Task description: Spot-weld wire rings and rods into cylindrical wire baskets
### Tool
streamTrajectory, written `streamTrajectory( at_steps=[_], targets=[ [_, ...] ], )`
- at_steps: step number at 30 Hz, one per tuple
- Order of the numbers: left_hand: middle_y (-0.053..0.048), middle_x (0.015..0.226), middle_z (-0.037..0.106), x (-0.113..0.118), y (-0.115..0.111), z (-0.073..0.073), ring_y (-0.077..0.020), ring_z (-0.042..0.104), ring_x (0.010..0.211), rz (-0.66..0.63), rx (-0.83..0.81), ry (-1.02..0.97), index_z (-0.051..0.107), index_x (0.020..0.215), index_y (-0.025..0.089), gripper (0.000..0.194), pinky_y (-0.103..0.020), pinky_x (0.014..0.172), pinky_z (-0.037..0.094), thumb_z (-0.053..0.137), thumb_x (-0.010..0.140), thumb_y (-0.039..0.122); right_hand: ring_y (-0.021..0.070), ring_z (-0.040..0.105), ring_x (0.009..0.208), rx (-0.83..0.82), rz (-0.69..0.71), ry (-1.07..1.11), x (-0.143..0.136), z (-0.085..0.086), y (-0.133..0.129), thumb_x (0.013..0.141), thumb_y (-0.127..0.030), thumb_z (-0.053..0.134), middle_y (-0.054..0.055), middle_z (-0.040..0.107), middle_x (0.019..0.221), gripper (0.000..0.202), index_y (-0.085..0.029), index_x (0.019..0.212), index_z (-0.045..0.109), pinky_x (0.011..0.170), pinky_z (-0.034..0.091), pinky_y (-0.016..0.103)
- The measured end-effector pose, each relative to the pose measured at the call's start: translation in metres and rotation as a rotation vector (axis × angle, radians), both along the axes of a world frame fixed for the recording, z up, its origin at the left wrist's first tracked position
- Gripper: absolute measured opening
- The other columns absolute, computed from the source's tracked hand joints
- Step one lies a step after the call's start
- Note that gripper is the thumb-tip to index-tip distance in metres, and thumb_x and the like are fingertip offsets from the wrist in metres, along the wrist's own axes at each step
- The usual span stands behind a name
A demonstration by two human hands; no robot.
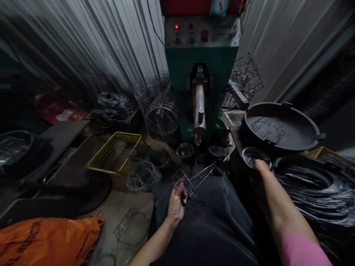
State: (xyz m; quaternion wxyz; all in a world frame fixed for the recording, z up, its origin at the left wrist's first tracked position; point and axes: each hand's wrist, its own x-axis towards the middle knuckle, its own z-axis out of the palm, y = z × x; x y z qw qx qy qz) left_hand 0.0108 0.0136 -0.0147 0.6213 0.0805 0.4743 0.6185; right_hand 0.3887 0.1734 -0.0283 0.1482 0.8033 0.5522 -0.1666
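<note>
My left hand [176,203] is closed around a small wire frame [191,184], holding it above the dark apron [210,221] on my lap. Orange covering shows on that hand's thumb or finger. From the frame a longer wire part points up and right, towards the machine. Over to the right, my right hand [262,166] reaches into a round metal bowl [251,158] with small metal pieces in it. Its fingers are hidden inside the bowl, so what they grip does not show. A green spot-welding machine [177,66] with a metal electrode arm [199,111] stands straight ahead.
A large black pan [294,129] with wire pieces sits at the right, above a tub of wire rings [313,188]. Left are a yellow wire basket [111,151], coiled wire forms [144,175] and an orange sack [52,240]. Two small bowls stand below the electrode.
</note>
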Motion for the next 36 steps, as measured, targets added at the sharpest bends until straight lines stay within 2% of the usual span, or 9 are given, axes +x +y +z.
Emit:
streamTrajectory(
  at_steps=[7,10,12,14,17,21,28,33,36],
  targets=[
    [0.003,0.066,0.056,-0.009,-0.002,-0.008,-0.0038,0.044,0.045,-0.168,-0.024,0.017,0.058,0.091,0.016,0.040,-0.020,0.048,0.039,0.073,0.058,0.032,0.0272,0.057,0.095,-0.024,-0.031,-0.076,0.005,-0.004,0.009,0.078,-0.018,0.046,0.020,0.059,0.105,0.033,-0.010,0.108,0.056,0.072,0.043,0.032],
    [0.002,0.065,0.057,-0.011,0.002,-0.009,-0.0042,0.045,0.046,-0.142,0.011,0.062,0.058,0.090,0.016,0.039,-0.017,0.044,0.035,0.073,0.058,0.034,0.0278,0.058,0.092,0.154,-0.010,-0.077,-0.011,0.008,-0.002,0.080,-0.023,0.044,0.020,0.061,0.100,0.034,-0.010,0.110,0.054,0.073,0.043,0.033],
    [0.003,0.062,0.056,-0.012,0.006,-0.008,-0.0048,0.047,0.048,-0.086,0.017,0.041,0.059,0.088,0.016,0.038,-0.016,0.042,0.033,0.073,0.058,0.034,0.0263,0.059,0.088,0.376,0.053,0.042,-0.036,0.022,-0.017,0.079,-0.024,0.045,0.017,0.063,0.096,0.030,-0.012,0.104,0.058,0.074,0.043,0.033],
    [0.004,0.060,0.055,-0.012,0.011,-0.007,-0.0043,0.047,0.048,-0.035,0.024,-0.010,0.059,0.087,0.018,0.037,-0.015,0.043,0.034,0.074,0.057,0.033,0.0219,0.059,0.084,0.515,0.147,0.310,-0.072,0.039,-0.036,0.077,-0.027,0.047,0.011,0.065,0.090,0.024,-0.016,0.092,0.062,0.074,0.043,0.029],
    [0.006,0.058,0.056,-0.010,0.017,-0.004,-0.0028,0.045,0.046,-0.007,0.071,-0.082,0.058,0.088,0.020,0.036,-0.015,0.048,0.037,0.074,0.058,0.032,0.0179,0.058,0.074,0.415,0.308,0.776,-0.132,0.058,-0.059,0.074,-0.033,0.048,0.004,0.065,0.077,0.021,-0.018,0.077,0.062,0.067,0.043,0.026],
    [0.005,0.059,0.057,-0.004,0.018,0.004,-0.0030,0.046,0.046,0.006,0.101,-0.113,0.057,0.089,0.020,0.035,-0.014,0.048,0.037,0.072,0.060,0.032,0.0138,0.052,0.061,0.436,0.225,1.106,-0.191,0.066,-0.066,0.072,-0.035,0.049,0.000,0.058,0.063,0.021,-0.016,0.070,0.058,0.058,0.041,0.025],
    [0.006,0.059,0.056,-0.005,0.007,0.016,-0.0030,0.046,0.046,0.004,0.155,-0.120,0.056,0.089,0.021,0.036,-0.015,0.047,0.035,0.072,0.060,0.034,0.0088,0.044,0.052,0.468,0.085,1.419,-0.219,0.067,-0.072,0.071,-0.040,0.053,-0.004,0.048,0.056,0.025,-0.015,0.066,0.053,0.051,0.035,0.022],
    [0.005,0.058,0.056,-0.010,0.003,0.017,-0.0023,0.042,0.044,0.030,0.168,-0.091,0.057,0.088,0.020,0.037,-0.013,0.042,0.030,0.073,0.058,0.035,0.0087,0.045,0.052,0.473,0.081,1.448,-0.224,0.065,-0.078,0.074,-0.043,0.053,-0.003,0.049,0.056,0.028,-0.016,0.065,0.052,0.052,0.036,0.023],
    [0.006,0.058,0.056,-0.011,0.003,0.018,-0.0015,0.039,0.040,0.030,0.156,-0.093,0.055,0.089,0.021,0.039,-0.014,0.044,0.034,0.072,0.058,0.036,0.0088,0.045,0.052,0.481,0.077,1.454,-0.227,0.063,-0.079,0.074,-0.045,0.052,-0.003,0.049,0.056,0.030,-0.016,0.065,0.051,0.051,0.037,0.023]
  ],
)
